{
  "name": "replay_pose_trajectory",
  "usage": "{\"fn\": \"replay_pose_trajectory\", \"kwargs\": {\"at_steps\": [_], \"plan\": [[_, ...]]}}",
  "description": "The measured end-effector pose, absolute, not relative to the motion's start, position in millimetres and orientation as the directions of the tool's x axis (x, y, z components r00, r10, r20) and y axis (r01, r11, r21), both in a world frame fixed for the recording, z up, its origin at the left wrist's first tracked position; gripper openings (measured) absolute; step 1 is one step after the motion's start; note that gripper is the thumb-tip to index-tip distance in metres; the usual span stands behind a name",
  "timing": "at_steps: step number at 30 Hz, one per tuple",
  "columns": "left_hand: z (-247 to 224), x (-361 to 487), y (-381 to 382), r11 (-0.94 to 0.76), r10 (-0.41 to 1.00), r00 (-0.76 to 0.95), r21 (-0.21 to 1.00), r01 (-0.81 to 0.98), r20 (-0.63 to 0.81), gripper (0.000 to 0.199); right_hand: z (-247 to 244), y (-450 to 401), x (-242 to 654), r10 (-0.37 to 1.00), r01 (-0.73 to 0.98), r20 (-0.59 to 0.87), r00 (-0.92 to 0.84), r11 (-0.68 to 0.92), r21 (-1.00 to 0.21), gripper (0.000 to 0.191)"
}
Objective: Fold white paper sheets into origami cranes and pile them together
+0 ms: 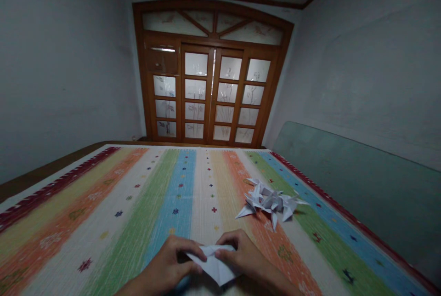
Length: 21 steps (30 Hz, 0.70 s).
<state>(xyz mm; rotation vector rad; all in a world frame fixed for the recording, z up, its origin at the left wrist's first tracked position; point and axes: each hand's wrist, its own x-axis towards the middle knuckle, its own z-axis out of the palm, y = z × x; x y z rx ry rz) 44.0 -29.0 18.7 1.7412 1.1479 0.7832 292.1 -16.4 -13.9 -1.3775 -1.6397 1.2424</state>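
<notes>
My left hand and my right hand both pinch a folded sheet of white paper low in the head view. Its pointed end hangs downward between them, and part of the sheet is hidden by my fingers. To the upper right of my right hand, a pile of white origami cranes lies on a striped woven cloth, apart from my hands. The cloth has bands of green, blue, orange and cream with small embroidered motifs.
The cloth covers a bed or low platform with a wooden edge at the far left. A pale green panel leans along the right wall. Wooden glazed double doors stand beyond the far end.
</notes>
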Motion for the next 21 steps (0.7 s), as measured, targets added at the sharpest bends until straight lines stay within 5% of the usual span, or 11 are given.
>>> {"fn": "replay_pose_trajectory", "kwargs": {"at_steps": [6,14,21], "plan": [[18.6,46.8,-26.7,-0.218,0.934,0.351,0.887,0.408,0.068,0.011,-4.3,-17.6,286.7,0.909,0.285,-0.054,-0.413,0.072,-0.956,0.025],[11.5,46.2,-24.8,-0.208,0.956,0.278,0.887,0.412,0.095,0.015,11.9,-31.4,284.3,0.914,0.288,0.066,-0.4,0.194,-0.938,0.042],[17.2,47.4,-18.6,-0.14,0.973,0.215,0.951,0.277,0.081,0.021,19.2,-38.0,289.4,0.871,0.366,0.197,-0.451,0.381,-0.849,0.039]]}}
